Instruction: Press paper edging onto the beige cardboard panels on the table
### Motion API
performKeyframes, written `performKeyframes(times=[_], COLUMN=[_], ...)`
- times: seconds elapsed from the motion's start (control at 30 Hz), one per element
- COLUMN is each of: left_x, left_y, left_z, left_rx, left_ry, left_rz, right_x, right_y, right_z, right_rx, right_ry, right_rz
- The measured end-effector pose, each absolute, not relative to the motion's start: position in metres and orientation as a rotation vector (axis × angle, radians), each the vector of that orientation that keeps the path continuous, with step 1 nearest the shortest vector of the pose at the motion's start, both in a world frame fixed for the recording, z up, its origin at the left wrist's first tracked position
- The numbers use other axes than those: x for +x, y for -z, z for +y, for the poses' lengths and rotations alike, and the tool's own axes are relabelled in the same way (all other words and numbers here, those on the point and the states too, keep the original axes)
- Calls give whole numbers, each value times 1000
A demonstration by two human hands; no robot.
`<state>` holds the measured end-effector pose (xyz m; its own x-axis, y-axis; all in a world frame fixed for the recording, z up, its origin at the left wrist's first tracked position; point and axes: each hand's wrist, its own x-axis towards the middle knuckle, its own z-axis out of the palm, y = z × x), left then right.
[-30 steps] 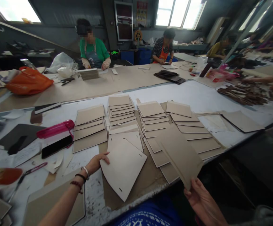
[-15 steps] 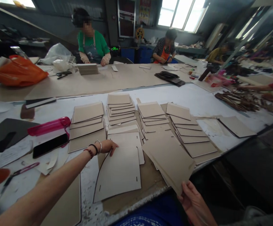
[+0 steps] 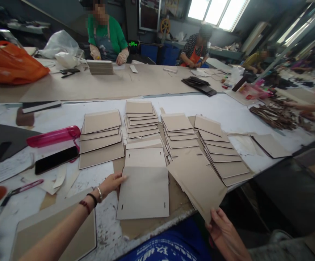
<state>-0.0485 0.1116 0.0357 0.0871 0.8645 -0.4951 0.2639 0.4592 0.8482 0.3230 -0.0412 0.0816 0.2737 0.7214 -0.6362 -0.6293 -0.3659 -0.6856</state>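
Observation:
A pale grey sheet [image 3: 145, 192] with short dark slots near its corners lies flat in front of me. My left hand [image 3: 113, 183], wearing bracelets, has its fingers closed on that sheet's left edge. Between the thumb and fingers of my right hand [image 3: 221, 224] is the near corner of some beige sheets [image 3: 201, 177], held at a slant over the table's front edge. Behind both hands, fanned beige panels with dark edges stand in several piles, among them a left pile [image 3: 101, 146] and a right pile [image 3: 222, 157].
To the left lie a black phone [image 3: 56, 159], a pink case [image 3: 53, 136], a pink-handled tool [image 3: 28, 186] and a large beige panel [image 3: 57, 224]. Dark strips [image 3: 273, 114] are heaped at the right. Co-workers, one in a green top [image 3: 116, 34], sit across the table.
My left hand has slid down toward me along the grey sheet's left side. The sheet, its left edge curled up before, now lies flat and straighter. My right hand keeps its hold.

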Motion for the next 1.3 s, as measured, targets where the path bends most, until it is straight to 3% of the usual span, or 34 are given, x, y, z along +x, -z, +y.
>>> performKeyframes(times=[0.17,0.3,0.4,0.6,0.83,1.1,1.3], left_x=[-30,-21,-13,32,123,147,107], left_y=[-12,-9,-29,-103,-164,-170,-163], left_z=[68,45,36,34,44,48,32], left_rx=[771,873,1031,1461,2051,2160,2003], left_ry=[-780,-976,-1068,-1215,-1422,-1401,-1455], left_rz=[1491,1824,2017,1878,1607,1848,1986], right_x=[314,313,313,302,265,235,227], right_y=[-85,-79,-75,-87,-109,-108,-121], right_z=[-22,-10,0,27,49,55,43], right_rx=[-1350,-1348,-1370,-1418,-1417,-1140,-1058], right_ry=[-1458,-1466,-1471,-1366,-1042,-164,-239], right_rz=[-169,-275,-387,-791,-1200,-1698,-1972])
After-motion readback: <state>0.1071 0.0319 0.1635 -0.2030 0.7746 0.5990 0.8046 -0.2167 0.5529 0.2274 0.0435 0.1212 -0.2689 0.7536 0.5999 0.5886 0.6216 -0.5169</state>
